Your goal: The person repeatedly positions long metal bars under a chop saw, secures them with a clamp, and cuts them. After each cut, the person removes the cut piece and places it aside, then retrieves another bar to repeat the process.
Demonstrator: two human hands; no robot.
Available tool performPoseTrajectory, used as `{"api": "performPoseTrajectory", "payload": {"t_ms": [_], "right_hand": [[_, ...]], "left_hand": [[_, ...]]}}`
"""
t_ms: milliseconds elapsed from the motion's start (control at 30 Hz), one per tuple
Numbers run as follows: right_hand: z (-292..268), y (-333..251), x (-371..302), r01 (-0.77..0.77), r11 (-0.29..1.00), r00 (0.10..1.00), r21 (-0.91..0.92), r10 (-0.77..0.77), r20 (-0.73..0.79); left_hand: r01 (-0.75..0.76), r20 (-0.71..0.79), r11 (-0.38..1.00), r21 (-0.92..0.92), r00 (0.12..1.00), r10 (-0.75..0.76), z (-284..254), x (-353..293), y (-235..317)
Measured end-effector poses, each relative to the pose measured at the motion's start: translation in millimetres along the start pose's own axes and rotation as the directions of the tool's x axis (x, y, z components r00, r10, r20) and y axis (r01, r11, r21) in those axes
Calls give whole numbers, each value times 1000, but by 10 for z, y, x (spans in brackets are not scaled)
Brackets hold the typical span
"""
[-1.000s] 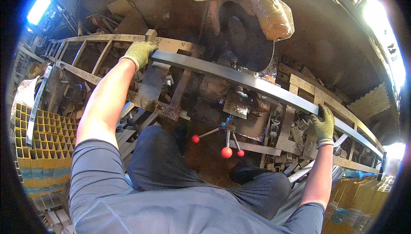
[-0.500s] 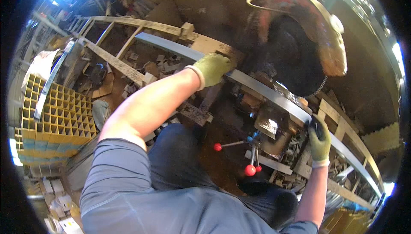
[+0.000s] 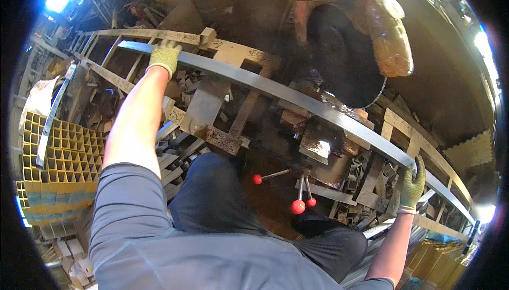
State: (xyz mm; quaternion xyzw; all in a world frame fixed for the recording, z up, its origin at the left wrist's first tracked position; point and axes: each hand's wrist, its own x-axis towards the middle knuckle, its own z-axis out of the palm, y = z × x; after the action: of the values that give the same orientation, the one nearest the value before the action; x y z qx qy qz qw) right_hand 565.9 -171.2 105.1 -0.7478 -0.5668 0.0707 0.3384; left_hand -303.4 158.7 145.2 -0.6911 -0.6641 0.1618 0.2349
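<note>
The metal bar [image 3: 275, 88] is clasped near its left end by the left hand [image 3: 165, 56]; farther right, it is touched by the right hand [image 3: 413, 188], closure unclear.

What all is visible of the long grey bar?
The long grey bar looks like shiny metal, flat-faced. It slants from upper left to lower right, on the near side of the saw blade, over the ladder-like frame. The left grip lies across it near its left end; the right grip touches it, obscuring whether it continues unbroken.
</note>
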Motion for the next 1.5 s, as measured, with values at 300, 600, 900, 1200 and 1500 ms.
{"api": "performPoseTrajectory", "payload": {"t_ms": [300, 600, 900, 1200, 1500], "right_hand": [[366, -88, -62, 9, 980, 1000, 198, -12, 11], [245, -193, -24, -11, 991, 1000, 136, 9, 15], [255, 144, -146, 19, 998, 999, 66, -17, -36], [662, -575, 72, 103, 987, 995, 127, -103, -13], [538, -423, -60, 115, 992, 993, 49, -115, 3]], "left_hand": [[-652, -134, 559, -513, 704, 698, -1834, -474, 2115], [-591, -298, 710, -383, 806, 511, -633, -267, 1050], [-440, 185, 721, -536, 771, 609, -1451, -172, 1127], [-541, -46, 700, -466, 805, 592, -1526, -439, 1739], [-413, 9, 772, -484, 879, 477, -1138, -361, 1339]]}}
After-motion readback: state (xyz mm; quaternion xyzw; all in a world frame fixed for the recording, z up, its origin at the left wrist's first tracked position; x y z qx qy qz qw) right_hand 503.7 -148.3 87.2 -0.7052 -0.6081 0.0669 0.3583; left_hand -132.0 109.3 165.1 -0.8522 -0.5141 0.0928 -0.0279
